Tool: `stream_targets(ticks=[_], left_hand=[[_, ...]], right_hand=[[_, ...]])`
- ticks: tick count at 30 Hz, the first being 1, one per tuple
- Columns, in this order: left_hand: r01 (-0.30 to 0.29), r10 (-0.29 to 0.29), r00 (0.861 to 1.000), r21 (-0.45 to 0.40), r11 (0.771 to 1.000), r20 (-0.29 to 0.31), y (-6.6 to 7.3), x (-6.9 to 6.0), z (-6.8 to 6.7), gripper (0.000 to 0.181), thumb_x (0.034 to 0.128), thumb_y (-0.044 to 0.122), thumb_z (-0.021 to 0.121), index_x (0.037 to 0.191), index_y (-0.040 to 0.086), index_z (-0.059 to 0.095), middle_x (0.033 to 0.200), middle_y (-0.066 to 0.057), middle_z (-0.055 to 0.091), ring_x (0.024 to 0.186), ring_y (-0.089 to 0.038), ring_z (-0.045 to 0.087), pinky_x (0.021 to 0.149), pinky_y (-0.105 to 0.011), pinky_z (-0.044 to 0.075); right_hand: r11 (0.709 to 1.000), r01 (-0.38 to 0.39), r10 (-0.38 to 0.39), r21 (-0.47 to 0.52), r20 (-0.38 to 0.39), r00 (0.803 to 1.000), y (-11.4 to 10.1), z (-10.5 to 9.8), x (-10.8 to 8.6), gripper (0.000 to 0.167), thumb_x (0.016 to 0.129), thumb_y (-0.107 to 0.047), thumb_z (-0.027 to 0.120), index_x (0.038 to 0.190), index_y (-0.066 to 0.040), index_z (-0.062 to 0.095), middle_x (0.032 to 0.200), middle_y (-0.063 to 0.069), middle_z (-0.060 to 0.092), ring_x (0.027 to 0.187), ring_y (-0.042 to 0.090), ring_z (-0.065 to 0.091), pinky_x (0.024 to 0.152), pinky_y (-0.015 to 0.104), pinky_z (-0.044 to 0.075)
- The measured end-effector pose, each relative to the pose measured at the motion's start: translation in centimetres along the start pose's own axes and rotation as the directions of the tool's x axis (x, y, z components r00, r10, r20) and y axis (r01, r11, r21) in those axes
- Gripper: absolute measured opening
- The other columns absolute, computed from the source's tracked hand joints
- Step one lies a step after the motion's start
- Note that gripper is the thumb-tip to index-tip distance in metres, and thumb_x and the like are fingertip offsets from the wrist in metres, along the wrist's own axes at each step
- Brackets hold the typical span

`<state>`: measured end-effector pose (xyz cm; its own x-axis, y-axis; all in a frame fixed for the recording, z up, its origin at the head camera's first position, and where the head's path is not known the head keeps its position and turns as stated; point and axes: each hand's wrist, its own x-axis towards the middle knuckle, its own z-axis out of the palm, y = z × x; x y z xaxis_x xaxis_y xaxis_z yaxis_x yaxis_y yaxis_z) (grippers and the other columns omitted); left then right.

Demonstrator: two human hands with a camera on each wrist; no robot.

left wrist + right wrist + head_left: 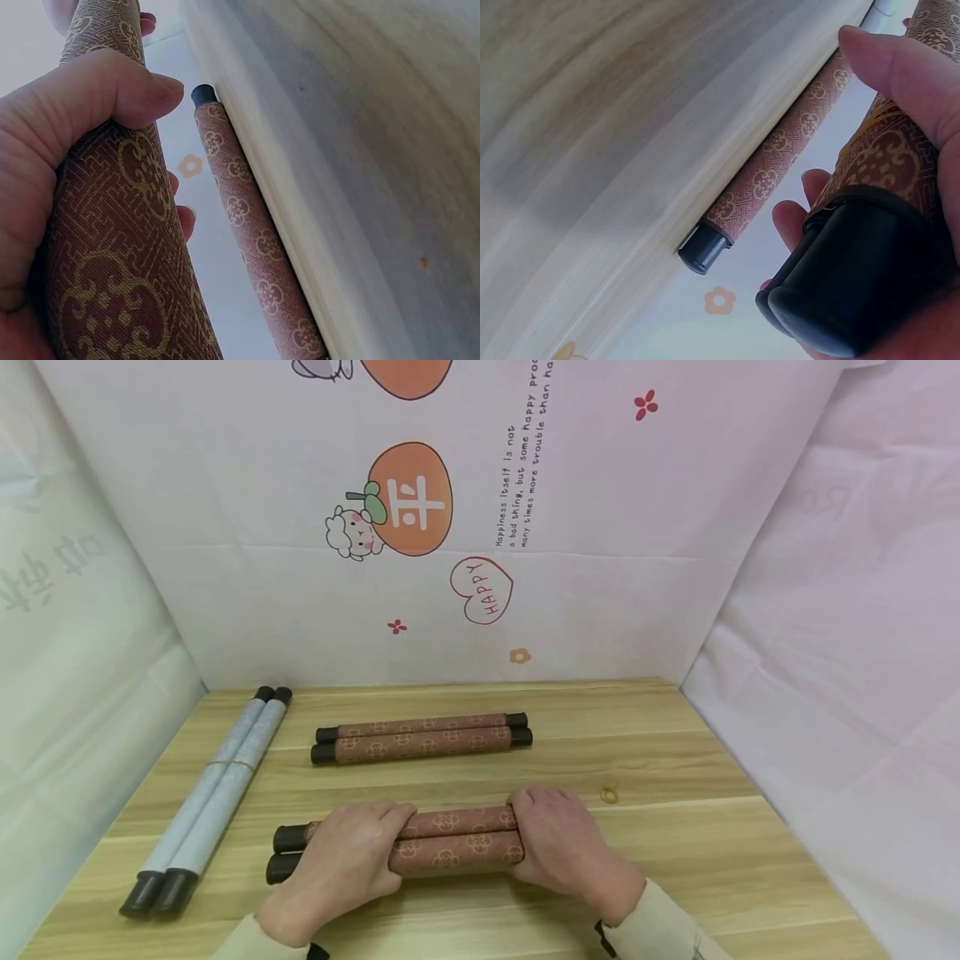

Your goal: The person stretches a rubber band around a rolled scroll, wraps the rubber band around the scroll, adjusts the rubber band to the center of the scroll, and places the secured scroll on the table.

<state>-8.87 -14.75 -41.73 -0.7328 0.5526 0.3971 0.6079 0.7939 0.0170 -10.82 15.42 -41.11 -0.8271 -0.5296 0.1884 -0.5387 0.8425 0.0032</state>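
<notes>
Two brown, gold-patterned fabric rolls (453, 847) with black end caps (283, 867): side by side in both hands, at 6 o'clock over the light wood-grain table (742, 860); whether they touch it is hard to tell.
Left hand (348, 852): fingers curled round the pair toward its 9 o'clock end, the caps jutting out beyond.
Right hand (562, 843): fingers wrapped round the 3 o'clock end – in its wrist view a thin yellow band (881, 114) crosses the fabric near the thumb.
Good handling: I would keep both rolls level and their caps flush, the left grip steady while the right fingers mind the band; too hard a squeeze may crease the fabric, and a slack hold could let one roll slip.
Second pair of brown patterned rolls (422, 745): on the table at 12 o'clock from the held pair, well within reach.
Pale blue-grey rolls with black ends (228, 792): two together between 9 and 10 o'clock, a thin tie (231, 763) round their middle.
Small tan ring (609, 794): on the table, 1 to 2 o'clock from the right hand.
Containers: none shows – the rolls lie on the table or in the hands.
</notes>
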Motion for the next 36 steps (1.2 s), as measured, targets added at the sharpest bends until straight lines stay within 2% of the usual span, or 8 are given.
stream_targets(ticks=[13, 27, 36], left_hand=[[-0.004, 0.004, 1.000, -0.004, 1.000, 0.003, 0.5, 0.3, 0.0, 0.060, 0.0575, 0.022, 0.084, 0.115, 0.012, 0.070, 0.101, 0.002, 0.074, 0.089, -0.016, 0.071, 0.073, -0.041, 0.059], [0.002, -0.002, 1.000, -0.018, 1.000, 0.003, 0.9, 0.5, 0.1, 0.057, 0.0573, 0.022, 0.084, 0.112, 0.015, 0.070, 0.099, 0.003, 0.074, 0.086, -0.014, 0.071, 0.070, -0.040, 0.058], [0.005, -0.005, 1.000, -0.030, 1.000, 0.006, 1.3, 0.6, 0.1, 0.056, 0.0576, 0.022, 0.083, 0.111, 0.015, 0.069, 0.097, 0.003, 0.073, 0.082, -0.014, 0.070, 0.069, -0.039, 0.058]], right_hand=[[1.000, 0.014, -0.015, -0.023, -0.009, 1.000, -0.6, -0.1, 0.0, 0.059, 0.070, -0.049, 0.085, 0.110, -0.010, 0.064, 0.099, 0.006, 0.071, 0.097, 0.025, 0.070, 0.096, 0.047, 0.054], [0.998, 0.020, -0.025, -0.065, -0.083, 0.996, -1.2, 0.5, 0.2, 0.055, 0.068, -0.056, 0.083, 0.102, -0.016, 0.064, 0.094, 0.001, 0.071, 0.094, 0.023, 0.070, 0.092, 0.047, 0.054], [0.997, 0.023, -0.030, -0.076, -0.100, 0.994, -1.7, 0.6, 0.3, 0.062, 0.066, -0.061, 0.084, 0.104, -0.016, 0.064, 0.094, 0.001, 0.070, 0.094, 0.022, 0.070, 0.092, 0.046, 0.055]])
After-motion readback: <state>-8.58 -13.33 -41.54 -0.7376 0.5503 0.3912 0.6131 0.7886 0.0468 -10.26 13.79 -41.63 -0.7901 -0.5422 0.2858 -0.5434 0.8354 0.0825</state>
